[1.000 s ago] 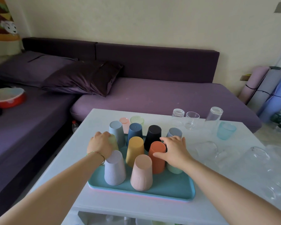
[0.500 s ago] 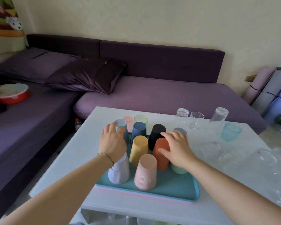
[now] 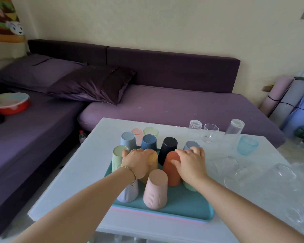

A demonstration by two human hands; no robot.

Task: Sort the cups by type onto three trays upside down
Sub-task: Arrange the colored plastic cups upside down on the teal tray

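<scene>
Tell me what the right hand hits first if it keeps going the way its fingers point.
Likely the grey-blue cup just beyond the right hand; its fingertips seem already at it, though depth is unclear.

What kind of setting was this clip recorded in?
Most likely a home living room. A purple corner sofa with a dark pillow wraps around a low white table, and rolled exercise mats lean against the wall on the right.

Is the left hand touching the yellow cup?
Touching. In the head view the left hand lies over the top of the yellow cup, fingers wrapped on it with no gap showing.
</scene>
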